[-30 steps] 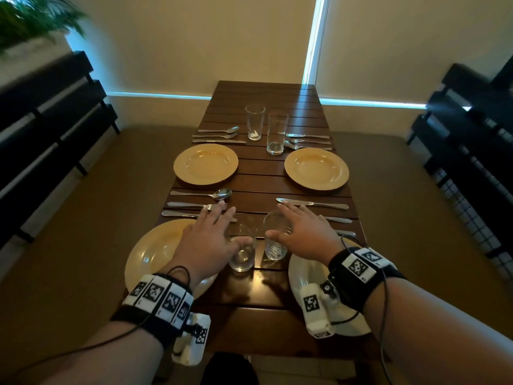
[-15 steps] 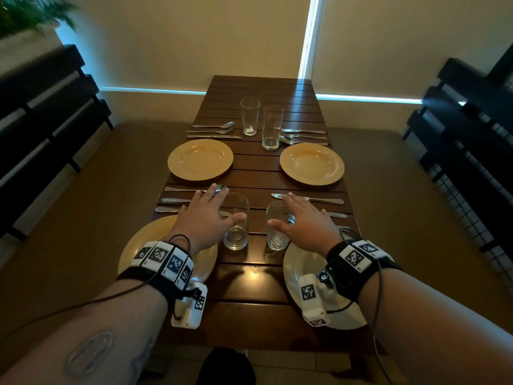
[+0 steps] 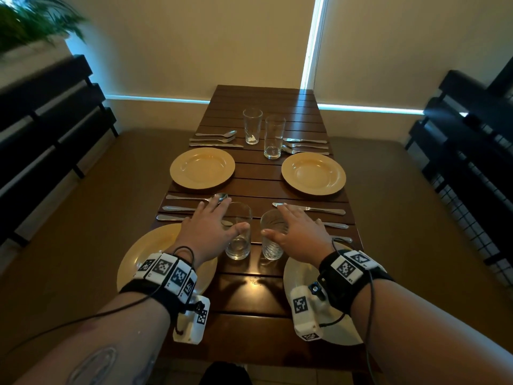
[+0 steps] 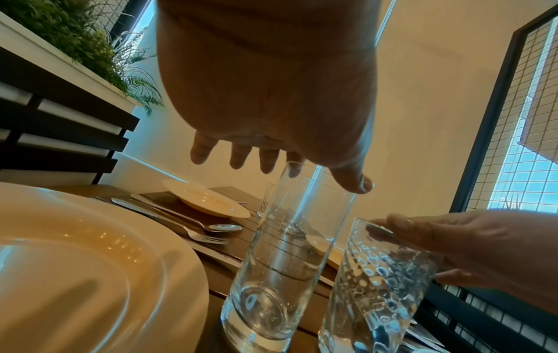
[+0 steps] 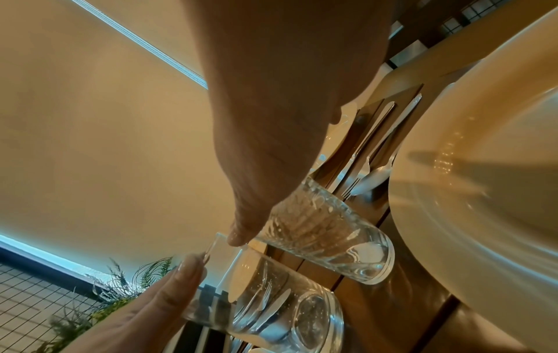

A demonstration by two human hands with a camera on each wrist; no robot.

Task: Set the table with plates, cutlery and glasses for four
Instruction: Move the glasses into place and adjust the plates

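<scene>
Cream walls and dark slatted benches (image 3: 41, 129) flank the long wooden slat surface (image 3: 258, 295). Four plates (image 3: 202, 168) with cutlery lie on it. Near its middle, the left hand (image 3: 211, 232) and right hand (image 3: 299, 232), fingers spread wide, hover over two upright glasses (image 3: 238, 240).

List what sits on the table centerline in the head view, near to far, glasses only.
Smooth glass by the left hand and textured glass by the right hand, side by side nearest → tall glass → farthest glass. All four stand upright on the table.
</scene>
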